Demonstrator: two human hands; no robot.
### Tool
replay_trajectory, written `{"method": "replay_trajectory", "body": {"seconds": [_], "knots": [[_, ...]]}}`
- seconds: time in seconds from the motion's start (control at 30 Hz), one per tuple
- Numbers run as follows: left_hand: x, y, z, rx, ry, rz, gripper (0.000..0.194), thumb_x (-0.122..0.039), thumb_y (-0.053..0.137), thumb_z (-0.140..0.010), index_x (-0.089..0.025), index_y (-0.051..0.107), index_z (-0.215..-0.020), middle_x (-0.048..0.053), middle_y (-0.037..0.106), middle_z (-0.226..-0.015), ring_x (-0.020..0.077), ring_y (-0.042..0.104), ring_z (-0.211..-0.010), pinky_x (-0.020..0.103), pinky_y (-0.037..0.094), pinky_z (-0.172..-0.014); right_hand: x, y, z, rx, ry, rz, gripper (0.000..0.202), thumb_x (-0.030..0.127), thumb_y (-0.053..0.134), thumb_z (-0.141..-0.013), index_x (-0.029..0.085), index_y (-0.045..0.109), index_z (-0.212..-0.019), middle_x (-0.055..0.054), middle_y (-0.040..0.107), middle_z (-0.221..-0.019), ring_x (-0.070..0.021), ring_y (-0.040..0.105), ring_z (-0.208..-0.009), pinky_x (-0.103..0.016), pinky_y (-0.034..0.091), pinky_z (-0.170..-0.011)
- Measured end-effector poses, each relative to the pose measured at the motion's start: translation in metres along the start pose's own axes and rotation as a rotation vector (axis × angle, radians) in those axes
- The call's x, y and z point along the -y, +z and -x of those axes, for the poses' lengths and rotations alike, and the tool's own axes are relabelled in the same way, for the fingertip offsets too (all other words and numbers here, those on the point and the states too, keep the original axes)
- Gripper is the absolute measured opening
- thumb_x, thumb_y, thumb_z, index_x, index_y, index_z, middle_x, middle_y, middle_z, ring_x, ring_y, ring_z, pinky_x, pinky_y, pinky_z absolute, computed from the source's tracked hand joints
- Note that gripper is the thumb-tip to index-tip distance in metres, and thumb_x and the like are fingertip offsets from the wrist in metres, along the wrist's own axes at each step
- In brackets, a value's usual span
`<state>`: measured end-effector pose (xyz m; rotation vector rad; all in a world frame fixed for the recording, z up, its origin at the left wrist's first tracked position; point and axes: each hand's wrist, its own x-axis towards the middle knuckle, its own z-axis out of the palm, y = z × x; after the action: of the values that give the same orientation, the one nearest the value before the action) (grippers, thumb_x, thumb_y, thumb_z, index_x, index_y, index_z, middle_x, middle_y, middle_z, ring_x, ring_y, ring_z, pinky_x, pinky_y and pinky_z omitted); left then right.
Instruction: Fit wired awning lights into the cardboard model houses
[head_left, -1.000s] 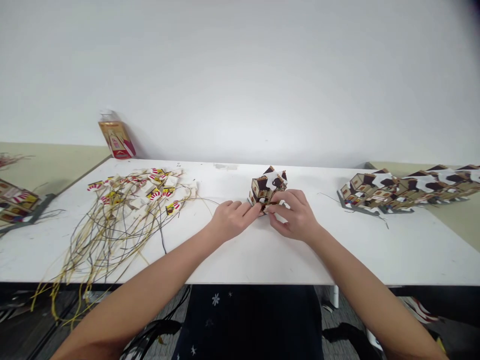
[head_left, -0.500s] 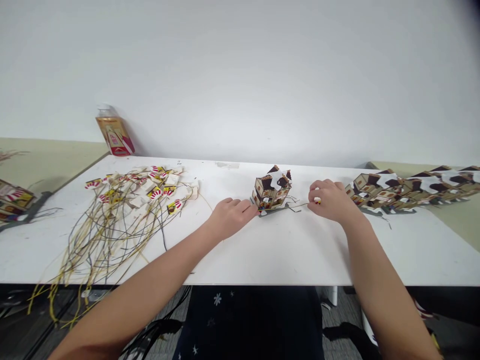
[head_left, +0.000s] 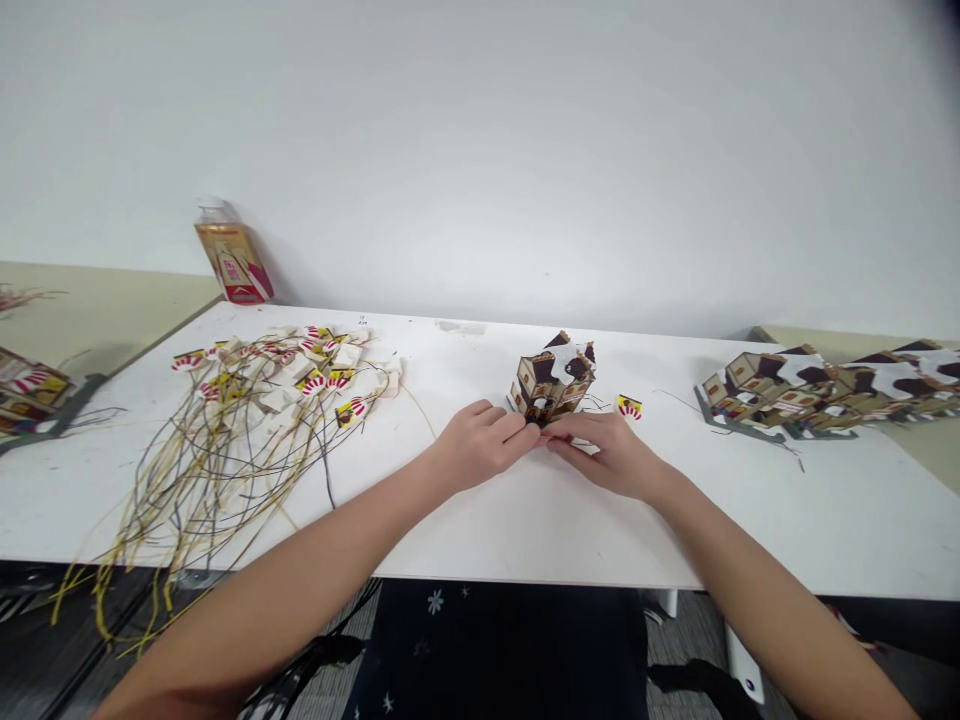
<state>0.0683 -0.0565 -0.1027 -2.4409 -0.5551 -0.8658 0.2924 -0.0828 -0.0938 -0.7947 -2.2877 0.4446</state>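
one snow-roofed model house (head_left: 553, 388) seems unfinished, left hand (head_left: 486, 445) and right hand (head_left: 611, 452) near-closed at its base, hold unclear; lined-up houses (head_left: 840, 392) seem complete.

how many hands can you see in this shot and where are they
2: the left hand and the right hand, close together at the near side of the little house mid-table. No other hands show.
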Motion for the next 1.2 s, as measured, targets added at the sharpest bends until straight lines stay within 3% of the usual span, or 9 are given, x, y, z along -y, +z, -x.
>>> {"method": "replay_trajectory", "body": {"seconds": [0.1, 0.2, 0.37, 0.5, 0.67, 0.77, 0.87, 0.97, 1.2], "knots": [[0.001, 0.0, 0.0, -0.02, -0.041, 0.029, 0.017, -0.035, 0.055, -0.094, -0.02, 0.059, -0.089, 0.0, 0.06, -0.07, 0.0131, 0.054, -0.061, 0.031, 0.039, -0.062, -0.003, -0.007, 0.0, -0.007, 0.046, -0.009, 0.015, 0.017, 0.052, -0.094, 0.022, 0.066, -0.099, -0.002, 0.067, -0.08, -0.0108, 0.059, -0.066, -0.024, 0.046, -0.057], [0.001, -0.001, 0.001, 0.002, -0.208, 0.151, 0.036, -0.05, 0.055, -0.091, -0.018, 0.055, -0.108, 0.009, 0.068, -0.095, 0.0215, 0.063, -0.084, 0.037, 0.044, -0.075, -0.005, -0.02, 0.001, -0.02, 0.073, 0.032, 0.016, 0.016, 0.053, -0.09, 0.021, 0.067, -0.093, -0.002, 0.066, -0.077, -0.0107, 0.056, -0.063, -0.024, 0.043, -0.055], [0.003, 0.009, 0.004, 0.176, -0.609, 0.38, 0.052, -0.049, 0.044, -0.096, -0.019, 0.034, -0.137, 0.018, 0.059, -0.129, 0.0303, 0.057, -0.116, 0.048, 0.04, -0.095, -0.011, -0.037, 0.005, -0.076, 0.108, 0.084, 0.012, 0.014, 0.056, -0.081, 0.02, 0.067, -0.081, -0.001, 0.063, -0.069, -0.0104, 0.054, -0.06, -0.024, 0.041, -0.054], [0.008, 0.024, 0.005, 0.338, -0.752, 0.563, 0.074, -0.052, 0.05, -0.092, -0.021, 0.012, -0.148, 0.02, 0.05, -0.141, 0.033, 0.047, -0.131, 0.056, 0.03, -0.102, -0.017, -0.039, 0.007, -0.095, 0.135, 0.075, 0.011, 0.018, 0.058, -0.084, 0.02, 0.067, -0.079, -0.002, 0.062, -0.071, -0.0109, 0.054, -0.061, -0.024, 0.041, -0.054], [0.01, 0.029, 0.004, 0.362, -0.819, 0.651, 0.079, -0.047, 0.056, -0.09, -0.021, 0.012, -0.149, 0.017, 0.058, -0.128, 0.0312, 0.052, -0.122, 0.061, 0.022, -0.105, -0.019, -0.034, 0.006, -0.216, 0.135, 0.1, 0.01, 0.023, 0.061, -0.086, 0.02, 0.066, -0.078, -0.002, 0.06, -0.068, -0.0108, 0.052, -0.059, -0.025, 0.037, -0.049], [0.011, 0.023, 0.002, 0.3, -0.882, 0.698, 0.077, -0.046, 0.057, -0.088, -0.021, 0.015, -0.148, 0.014, 0.06, -0.121, 0.0286, 0.058, -0.11, 0.059, 0.028, -0.104, -0.016, -0.033, 0.003, -0.358, 0.086, 0.132, 0.011, 0.024, 0.061, -0.086, 0.02, 0.064, -0.077, -0.002, 0.06, -0.066, -0.0114, 0.05, -0.057, -0.026, 0.036, -0.048], [0.014, 0.016, 0.001, 0.208, -0.989, 0.817, 0.078, -0.046, 0.059, -0.086, -0.022, 0.018, -0.147, 0.013, 0.061, -0.114, 0.0253, 0.062, -0.1, 0.043, 0.048, -0.083, -0.015, -0.033, 0.001, -0.547, 0.068, 0.244, 0.015, 0.027, 0.061, -0.087, 0.021, 0.062, -0.073, -0.002, 0.055, -0.059, -0.012, 0.046, -0.053, -0.028, 0.034, -0.047], [0.017, 0.01, 0.002, 0.169, -1.096, 0.914, 0.078, -0.047, 0.061, -0.084, -0.021, 0.02, -0.146, 0.012, 0.061, -0.11, 0.0218, 0.064, -0.09, 0.032, 0.05, -0.065, -0.017, -0.033, 0.002, -0.679, 0.062, 0.371, 0.019, 0.029, 0.059, -0.088, 0.021, 0.062, -0.071, -0.002, 0.052, -0.056, -0.0131, 0.045, -0.051, -0.03, 0.034, -0.047], [0.015, 0.004, 0.0, 0.144, -1.17, 0.964, 0.076, -0.047, 0.063, -0.083, -0.023, 0.024, -0.144, 0.008, 0.064, -0.105, 0.0181, 0.065, -0.082, 0.034, 0.052, -0.073, -0.024, -0.03, 0.0, -0.865, -0.032, 0.516, 0.013, 0.019, 0.061, -0.086, 0.02, 0.061, -0.073, 0.001, 0.053, -0.056, -0.0107, 0.044, -0.049, -0.028, 0.035, -0.047]]}}
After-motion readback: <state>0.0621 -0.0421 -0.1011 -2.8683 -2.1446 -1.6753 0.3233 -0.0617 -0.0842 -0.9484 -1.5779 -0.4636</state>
